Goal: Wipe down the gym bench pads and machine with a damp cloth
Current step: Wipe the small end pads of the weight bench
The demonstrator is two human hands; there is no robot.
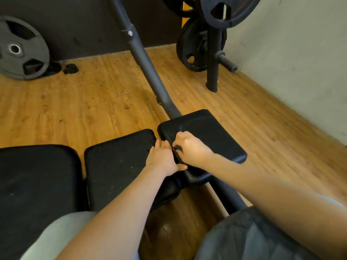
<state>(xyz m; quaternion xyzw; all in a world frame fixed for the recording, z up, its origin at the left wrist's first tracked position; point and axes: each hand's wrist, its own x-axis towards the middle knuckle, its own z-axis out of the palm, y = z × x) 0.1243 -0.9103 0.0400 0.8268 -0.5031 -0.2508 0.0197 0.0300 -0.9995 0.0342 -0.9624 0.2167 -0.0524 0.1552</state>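
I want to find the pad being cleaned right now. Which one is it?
Follow the long dark metal bar down across the wooden floor. Three black pads lie in a row; it is the right pad, where the bar ends. Only this one is tilted, with the right hand gripping a dark cloth on it.

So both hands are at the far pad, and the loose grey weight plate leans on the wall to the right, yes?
Not quite: in the head view the grey weight plate leans on the wall to the left. Both the left hand and right hand are at the far pad.
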